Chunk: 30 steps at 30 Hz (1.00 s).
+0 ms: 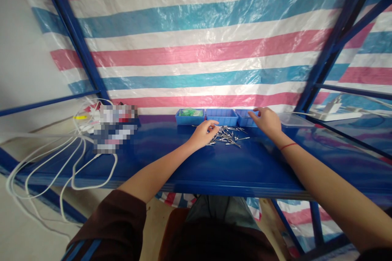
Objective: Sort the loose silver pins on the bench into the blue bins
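Observation:
A loose pile of small metal pins [228, 135] lies on the blue table [214, 167]. My left hand [203, 132] rests at the pile's left edge with fingers curled onto the pins; whether it holds one is unclear. My right hand [267, 121] reaches over the rightmost of three small blue bins [245, 119], fingers bent at its rim. The middle bin [222, 116] looks empty inside. The left bin [190, 116] holds something green. A red string circles my right wrist.
White cables [61, 167] loop off the table's left end beside a blurred object [114, 130]. A clear plastic lid or tray [295, 120] sits right of the bins. Blue frame posts [73, 32] and a striped tarp [199, 28] close the back.

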Motion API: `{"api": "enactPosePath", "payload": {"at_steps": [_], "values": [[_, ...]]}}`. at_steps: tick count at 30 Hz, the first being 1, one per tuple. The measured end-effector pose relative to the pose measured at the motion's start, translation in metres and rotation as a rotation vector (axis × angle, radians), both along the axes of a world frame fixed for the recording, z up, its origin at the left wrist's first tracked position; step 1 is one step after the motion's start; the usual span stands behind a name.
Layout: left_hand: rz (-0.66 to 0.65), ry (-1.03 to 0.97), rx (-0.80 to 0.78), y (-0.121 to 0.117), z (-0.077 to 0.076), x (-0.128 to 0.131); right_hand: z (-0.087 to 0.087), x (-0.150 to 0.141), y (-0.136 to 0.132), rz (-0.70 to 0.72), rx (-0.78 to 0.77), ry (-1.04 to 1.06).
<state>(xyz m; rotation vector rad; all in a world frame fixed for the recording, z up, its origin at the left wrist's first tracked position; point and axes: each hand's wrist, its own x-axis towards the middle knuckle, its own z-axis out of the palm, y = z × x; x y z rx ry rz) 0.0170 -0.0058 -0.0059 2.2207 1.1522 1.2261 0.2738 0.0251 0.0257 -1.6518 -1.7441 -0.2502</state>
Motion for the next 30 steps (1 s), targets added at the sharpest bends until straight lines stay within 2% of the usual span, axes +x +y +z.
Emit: {"api": "enactPosePath", "payload": {"at_steps": [2, 4, 6, 8, 12, 15, 24, 30], "values": [[0.005, 0.023, 0.003, -0.001, 0.001, -0.001, 0.000, -0.010, -0.006, 0.118, -0.031, -0.094], [0.027, 0.102, 0.022, -0.003, 0.002, -0.002, -0.001, -0.025, -0.012, 0.300, -0.148, -0.150], [0.079, 0.238, 0.050, -0.005, 0.004, -0.004, -0.004, -0.039, -0.018, 0.462, -0.280, -0.197], [0.123, 0.387, 0.045, -0.008, 0.005, -0.006, -0.008, -0.050, -0.022, 0.560, -0.349, -0.252], [0.042, 0.604, -0.117, -0.012, 0.005, -0.008, -0.014, -0.058, -0.024, 0.621, -0.314, -0.330], [-0.025, 0.652, -0.161, -0.012, 0.002, -0.008, -0.016, -0.058, -0.022, 0.639, -0.290, -0.320], [-0.036, 0.574, -0.019, -0.001, -0.008, -0.007, -0.018, -0.062, -0.026, 0.622, -0.197, -0.340], [-0.032, 0.435, 0.094, 0.001, -0.005, -0.008, -0.013, -0.063, -0.030, 0.643, -0.136, -0.230]]}}
